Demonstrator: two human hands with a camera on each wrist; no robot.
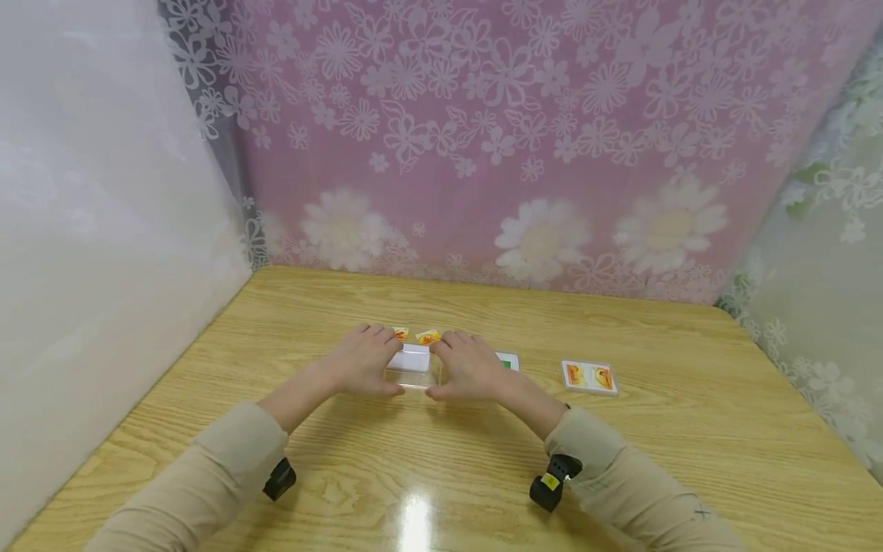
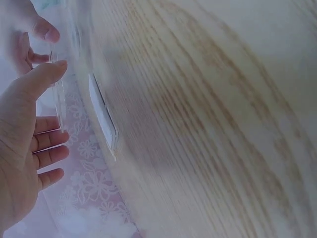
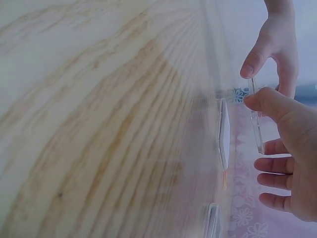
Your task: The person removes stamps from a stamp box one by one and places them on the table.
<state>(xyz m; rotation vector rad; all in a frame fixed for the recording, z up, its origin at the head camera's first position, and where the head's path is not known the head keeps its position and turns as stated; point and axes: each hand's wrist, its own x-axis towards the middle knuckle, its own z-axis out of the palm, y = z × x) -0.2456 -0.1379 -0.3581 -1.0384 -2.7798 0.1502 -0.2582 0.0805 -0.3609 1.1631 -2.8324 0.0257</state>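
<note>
Both hands hold a thin clear plastic cover (image 1: 414,380) by its opposite ends, raised above the table. On its left end, the left hand (image 1: 362,362) pinches it between thumb and fingers. The right hand (image 1: 469,369) grips the right end in the same way, as the right wrist view shows with the clear cover (image 3: 257,134) seen edge-on. Beyond and below the cover, a flat white stack (image 1: 410,358) lies on the table; the left wrist view shows this white stack (image 2: 102,116) from the side.
Two small yellow-orange cards (image 1: 428,336) lie behind the hands. A clear case with a green-and-white card (image 1: 510,360) is partly hidden by the right hand. Farther right is another clear case (image 1: 589,377) with orange pictures. Curtains (image 1: 483,153) border the wooden table (image 1: 345,468).
</note>
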